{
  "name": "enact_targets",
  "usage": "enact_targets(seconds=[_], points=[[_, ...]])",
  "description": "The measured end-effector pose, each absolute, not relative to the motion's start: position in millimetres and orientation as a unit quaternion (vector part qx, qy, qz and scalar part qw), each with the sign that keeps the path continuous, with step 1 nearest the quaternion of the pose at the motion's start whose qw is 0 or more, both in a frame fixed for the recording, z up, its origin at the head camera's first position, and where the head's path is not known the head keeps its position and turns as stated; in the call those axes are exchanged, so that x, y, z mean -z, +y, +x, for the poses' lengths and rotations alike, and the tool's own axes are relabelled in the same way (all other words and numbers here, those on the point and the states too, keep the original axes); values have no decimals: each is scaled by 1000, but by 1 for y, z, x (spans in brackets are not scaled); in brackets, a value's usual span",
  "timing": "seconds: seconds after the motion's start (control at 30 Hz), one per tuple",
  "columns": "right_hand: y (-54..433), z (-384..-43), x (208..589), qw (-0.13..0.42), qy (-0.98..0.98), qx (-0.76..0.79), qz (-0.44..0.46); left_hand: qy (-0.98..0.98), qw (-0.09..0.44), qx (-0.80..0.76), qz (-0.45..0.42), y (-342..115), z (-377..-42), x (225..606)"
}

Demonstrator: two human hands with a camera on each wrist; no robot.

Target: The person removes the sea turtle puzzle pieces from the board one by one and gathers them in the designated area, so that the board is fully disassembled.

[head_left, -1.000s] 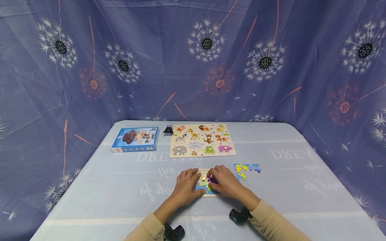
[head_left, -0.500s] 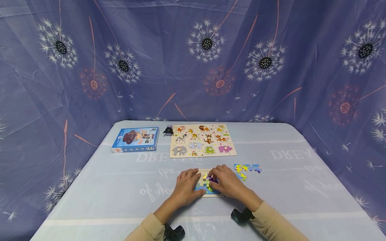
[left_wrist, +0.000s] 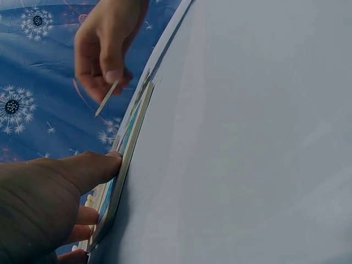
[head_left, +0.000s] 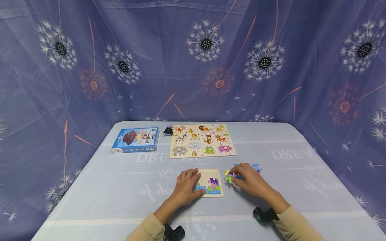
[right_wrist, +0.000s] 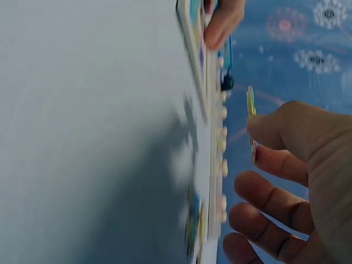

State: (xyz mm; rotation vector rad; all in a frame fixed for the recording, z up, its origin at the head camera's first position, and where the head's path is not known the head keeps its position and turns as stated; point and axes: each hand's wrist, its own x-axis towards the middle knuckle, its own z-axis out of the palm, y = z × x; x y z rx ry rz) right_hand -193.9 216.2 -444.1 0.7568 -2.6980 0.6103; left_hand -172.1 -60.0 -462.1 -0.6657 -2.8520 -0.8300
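A small wooden jigsaw puzzle tray lies on the table, with blue, green and purple pieces along its lower part and bare wood above. My left hand holds its left side, thumb over the near part and fingers toward the far left edge. In the left wrist view the thumb lies on the tray's top. To the right of the tray, my right hand pinches a yellow, green and purple puzzle piece between thumb and fingers. The right wrist view shows this piece edge-on, raised above the table.
Loose blue puzzle pieces lie partly hidden behind the right hand. Farther back is a wooden animal knob puzzle, with a small black figure at its left corner. A blue box stands at the back left.
My right hand has lifted a puzzle piece from the tray and carried it right, toward the loose pieces. Bare wood now shows where it was. The left hand has stayed in place.
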Motion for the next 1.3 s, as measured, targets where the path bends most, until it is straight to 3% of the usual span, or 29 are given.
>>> enact_targets(seconds=[0.53, 1.3], points=[[286, -199, 453, 125, -947, -183, 234, -935, 43, 279, -214, -60, -170, 462], [296, -206, 457, 78, -957, -179, 214, -938, 51, 269, -215, -59, -172, 463]])
